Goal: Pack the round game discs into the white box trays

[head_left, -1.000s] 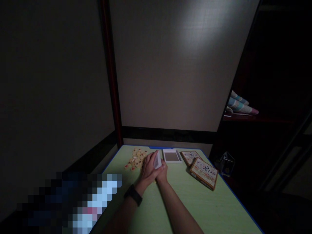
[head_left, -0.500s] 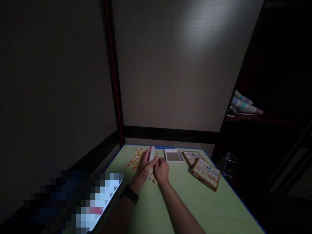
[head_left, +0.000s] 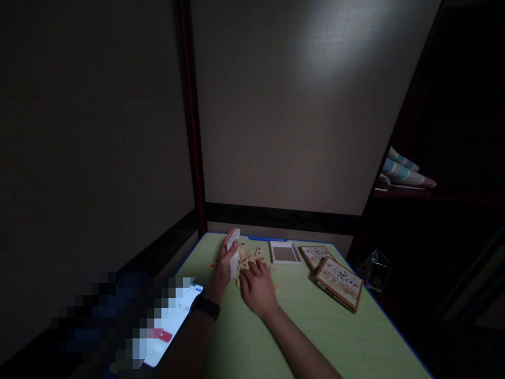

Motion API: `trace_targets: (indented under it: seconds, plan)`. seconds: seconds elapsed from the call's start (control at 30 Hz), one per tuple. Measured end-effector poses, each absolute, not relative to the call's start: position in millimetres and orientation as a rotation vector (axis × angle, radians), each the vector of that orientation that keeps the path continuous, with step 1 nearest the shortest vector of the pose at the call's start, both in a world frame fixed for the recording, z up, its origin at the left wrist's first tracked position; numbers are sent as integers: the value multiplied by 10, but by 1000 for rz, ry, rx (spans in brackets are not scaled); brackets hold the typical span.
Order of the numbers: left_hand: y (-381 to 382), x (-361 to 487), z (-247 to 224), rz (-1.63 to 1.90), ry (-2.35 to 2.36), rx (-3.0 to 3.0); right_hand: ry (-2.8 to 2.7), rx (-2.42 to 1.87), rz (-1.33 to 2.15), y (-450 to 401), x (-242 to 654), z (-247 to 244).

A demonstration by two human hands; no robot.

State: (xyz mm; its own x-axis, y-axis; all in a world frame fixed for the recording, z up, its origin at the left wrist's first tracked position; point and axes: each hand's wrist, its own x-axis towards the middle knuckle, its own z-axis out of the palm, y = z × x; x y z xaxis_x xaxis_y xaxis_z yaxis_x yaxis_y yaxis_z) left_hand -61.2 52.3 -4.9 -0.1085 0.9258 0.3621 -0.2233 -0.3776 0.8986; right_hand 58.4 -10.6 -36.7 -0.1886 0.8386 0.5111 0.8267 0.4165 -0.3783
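A white box [head_left: 234, 255] is tilted on its side, with my left hand [head_left: 224, 260] wrapped round it, thumb over its near face. Just right of it, round wooden pieces [head_left: 245, 255], some with red marks, lie scattered on the green table [head_left: 315, 326]. My right hand [head_left: 258, 284] is spread palm down over the nearer pieces, its fingers apart. It partly hides them. A white-rimmed shallow tray [head_left: 284, 261] lies flat beyond my right hand, with no pieces visible in it.
Two printed flat boxes [head_left: 340, 283] overlap at the table's right side. A lit phone-like screen [head_left: 177, 321], partly pixelated, is at the left edge. A clear container [head_left: 376, 271] stands beyond the right edge. A wall rises behind the table.
My left hand and the white box have moved left, away from my right hand. My right hand has opened and spread over the pieces, more of which now show between the hands.
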Motion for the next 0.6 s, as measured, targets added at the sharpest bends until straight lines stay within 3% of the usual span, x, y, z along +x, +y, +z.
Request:
trace_targets:
  seconds: [0.23, 0.6]
  plan:
    - [471, -708, 118, 1626, 620, 799, -1735, -1153, 187, -7, 632, -388]
    - [230, -419, 212, 1356, 413, 495, -1137, -1244, 636, -35, 735, -172]
